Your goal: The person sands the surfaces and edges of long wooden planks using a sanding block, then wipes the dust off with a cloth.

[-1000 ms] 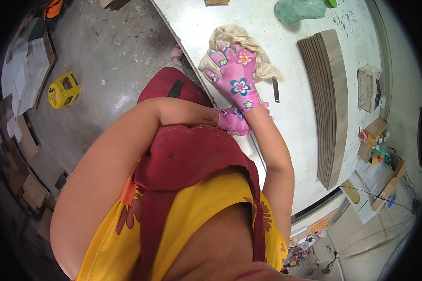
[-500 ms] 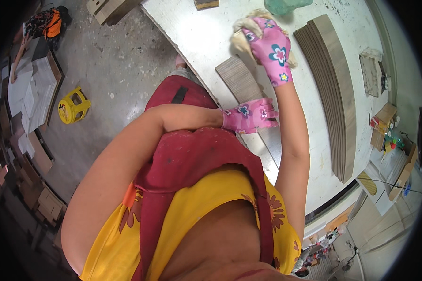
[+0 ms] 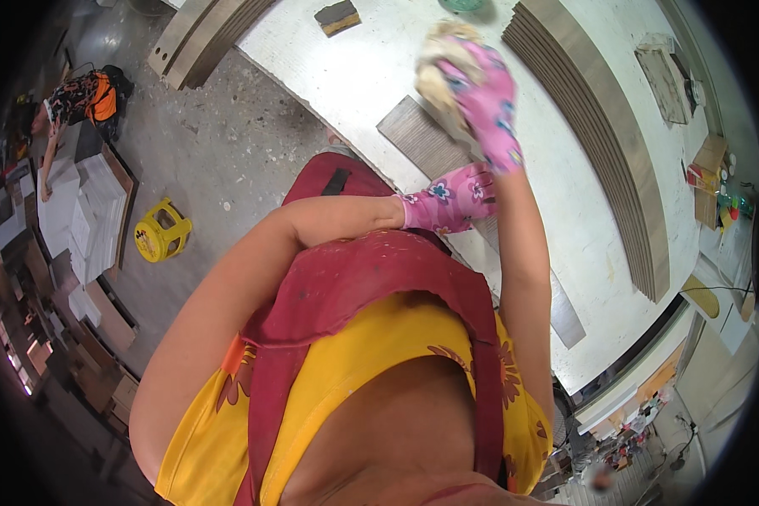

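Observation:
A long, flat wood-grain board (image 3: 417,135) lies slantwise on the white worktable, its middle partly covered by my arms. My left hand (image 3: 451,200), in a pink flowered glove, lies across the board with its fingers stretched out over it. Above the board's far part, my right hand (image 3: 487,101), in a matching glove, is closed around a bunched cream cloth (image 3: 437,76). Motion blurs the right hand, and whether the cloth touches the board I cannot tell. My right forearm passes just beside the left fingertips.
A curved stack of strips (image 3: 594,139) runs along the table's (image 3: 603,278) right side. A small block (image 3: 337,17) and a green item (image 3: 462,4) lie at the far side. More boards (image 3: 202,38) stand far left. On the floor is a yellow stool (image 3: 162,230); another person (image 3: 84,105) bends over sheets.
The whole view has shifted, with the stool and stack displaced in it. My right hand with the cloth has come a little nearer along the board. My left hand stays on the board.

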Motion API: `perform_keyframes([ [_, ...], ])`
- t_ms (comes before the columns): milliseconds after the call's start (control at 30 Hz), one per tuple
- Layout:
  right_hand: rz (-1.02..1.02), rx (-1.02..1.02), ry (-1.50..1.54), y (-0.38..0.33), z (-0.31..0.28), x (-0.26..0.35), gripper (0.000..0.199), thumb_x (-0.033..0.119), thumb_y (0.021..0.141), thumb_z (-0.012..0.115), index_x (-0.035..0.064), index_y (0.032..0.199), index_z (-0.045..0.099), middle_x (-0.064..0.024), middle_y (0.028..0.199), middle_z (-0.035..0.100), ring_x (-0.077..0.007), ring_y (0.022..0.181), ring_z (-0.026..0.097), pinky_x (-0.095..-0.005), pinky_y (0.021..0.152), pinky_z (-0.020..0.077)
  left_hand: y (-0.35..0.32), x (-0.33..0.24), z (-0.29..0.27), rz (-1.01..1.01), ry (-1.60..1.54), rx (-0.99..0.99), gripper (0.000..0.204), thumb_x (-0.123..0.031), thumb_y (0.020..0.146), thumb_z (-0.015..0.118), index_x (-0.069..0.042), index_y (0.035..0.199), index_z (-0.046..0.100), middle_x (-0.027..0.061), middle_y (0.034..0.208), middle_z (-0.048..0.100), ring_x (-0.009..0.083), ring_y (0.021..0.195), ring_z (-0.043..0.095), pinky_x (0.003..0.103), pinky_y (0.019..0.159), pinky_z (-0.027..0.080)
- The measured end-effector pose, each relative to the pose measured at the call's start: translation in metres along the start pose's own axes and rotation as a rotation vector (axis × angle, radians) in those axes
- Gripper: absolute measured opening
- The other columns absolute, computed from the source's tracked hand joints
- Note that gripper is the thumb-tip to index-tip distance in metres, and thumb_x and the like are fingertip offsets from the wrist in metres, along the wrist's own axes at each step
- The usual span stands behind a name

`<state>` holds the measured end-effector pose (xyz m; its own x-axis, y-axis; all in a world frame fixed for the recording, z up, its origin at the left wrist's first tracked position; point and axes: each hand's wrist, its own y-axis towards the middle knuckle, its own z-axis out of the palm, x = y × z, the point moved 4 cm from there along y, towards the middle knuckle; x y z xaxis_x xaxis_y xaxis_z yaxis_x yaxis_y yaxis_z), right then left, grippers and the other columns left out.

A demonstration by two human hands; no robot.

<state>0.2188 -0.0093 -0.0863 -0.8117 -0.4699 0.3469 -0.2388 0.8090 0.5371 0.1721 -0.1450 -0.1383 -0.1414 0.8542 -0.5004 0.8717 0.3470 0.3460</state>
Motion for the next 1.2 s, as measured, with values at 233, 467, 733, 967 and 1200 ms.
perform_keyframes([
  [233, 0.758, -0.374, 0.108, -0.168, -0.171, -0.033, 0.031, 0.009, 0.085, 0.066, 0.0045, 0.116, 0.065, -0.0076, 0.110, 0.068, -0.0192, 0.103, 0.064, -0.0304, 0.090, 0.0485, -0.001, 0.000, 0.000, 0.012, -0.058, 0.022, 0.074, -0.024, 0.055, 0.078, -0.016, 0.124, 0.055, 0.0097, 0.130, 0.050, 0.0284, 0.110, 0.051, 0.048, 0.106, 0.033],
  [467, 0.523, -0.258, -0.091, -0.282, -0.289, -0.064, 0.021, 0.004, 0.079, 0.055, -0.0002, 0.098, 0.064, -0.0129, 0.108, 0.064, -0.0251, 0.104, 0.059, -0.0332, 0.094, 0.0446, 0.003, -0.002, -0.002, 0.046, -0.074, 0.043, 0.075, -0.026, 0.060, 0.077, -0.016, 0.130, 0.052, 0.0093, 0.132, 0.050, 0.0262, 0.110, 0.053, 0.047, 0.106, 0.033],
  [733, 1.037, -0.324, -0.884, -0.352, -0.330, -0.119, 0.051, 0.036, 0.085, 0.067, 0.0051, 0.125, 0.059, -0.0160, 0.122, 0.061, -0.0292, 0.111, 0.058, -0.0375, 0.096, 0.0438, 0.009, -0.010, -0.003, -0.022, -0.001, 0.169, 0.072, -0.030, 0.067, 0.073, -0.020, 0.135, 0.049, 0.0069, 0.138, 0.047, 0.0267, 0.116, 0.052, 0.049, 0.109, 0.028],
  [967, 0.870, 0.063, -0.229, -0.254, -0.151, -0.076, 0.034, 0.029, 0.090, 0.056, 0.0130, 0.120, 0.062, -0.0087, 0.112, 0.065, -0.0253, 0.102, 0.060, -0.0352, 0.093, 0.0463, 0.013, -0.010, -0.007, -0.014, -0.010, 0.178, 0.068, -0.027, 0.067, 0.073, -0.019, 0.132, 0.051, 0.0065, 0.138, 0.046, 0.0280, 0.121, 0.049, 0.049, 0.110, 0.027],
  [1200, 0.728, 0.255, -0.226, -0.126, -0.057, -0.046, 0.019, 0.017, 0.077, 0.056, 0.0064, 0.090, 0.066, -0.0140, 0.091, 0.066, -0.0297, 0.086, 0.066, -0.0414, 0.071, 0.0537, 0.013, -0.009, -0.004, 0.086, -0.013, 0.175, 0.054, -0.028, 0.069, 0.072, -0.010, 0.119, 0.060, 0.0193, 0.124, 0.051, 0.0372, 0.117, 0.047, 0.053, 0.106, 0.029],
])
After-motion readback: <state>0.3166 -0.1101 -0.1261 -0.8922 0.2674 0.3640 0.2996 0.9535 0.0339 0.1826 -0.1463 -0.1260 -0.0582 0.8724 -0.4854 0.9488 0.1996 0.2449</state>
